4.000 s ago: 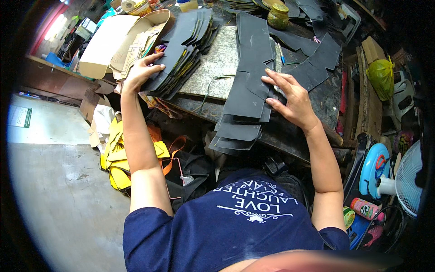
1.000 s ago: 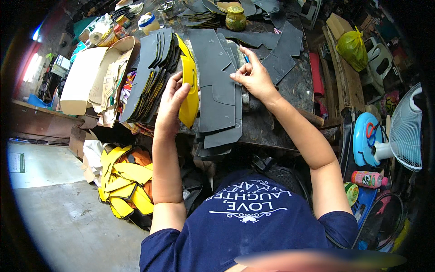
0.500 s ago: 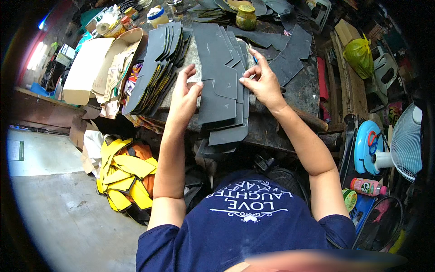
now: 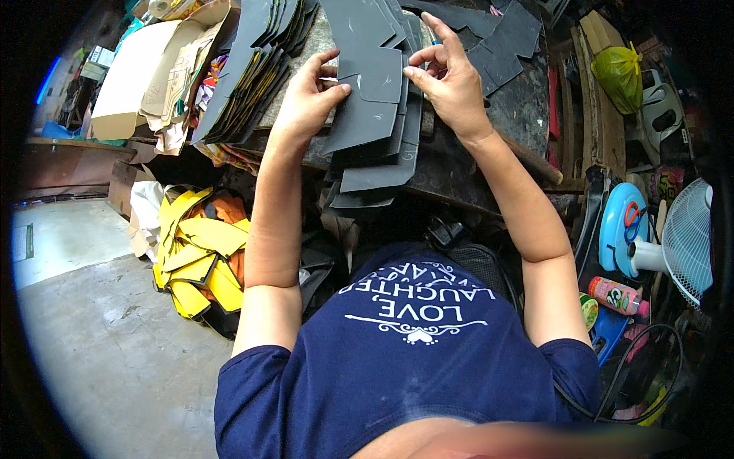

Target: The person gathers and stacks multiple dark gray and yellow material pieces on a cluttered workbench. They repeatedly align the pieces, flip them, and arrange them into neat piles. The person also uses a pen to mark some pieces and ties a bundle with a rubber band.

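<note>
Between my hands is a small dark grey sheet piece [image 4: 372, 73] with a squared top and a curved lower edge. It overlaps a fanned stack of similar cut sheets [image 4: 365, 128], some with pale marks. My left hand [image 4: 307, 99] has its thumb and fingertips at the piece's left edge. On the opposite edge, my right hand [image 4: 453, 88] pinches it between thumb and forefinger. A thin, partly blue pen-like thing [image 4: 436, 43] shows among the right fingers, mostly hidden.
A thick pile of dark cut sheets [image 4: 248, 76] stands left of my hands, beside an open cardboard box [image 4: 141, 80]. More dark pieces [image 4: 501, 57] lie at right on the table. Yellow pieces [image 4: 202, 249] are heaped lower left. A fan [image 4: 684, 237] stands at right.
The view has shifted, so the table sits higher in the picture. My left fingers have come to the small piece's edge, and its squared top now shows over the stack.
</note>
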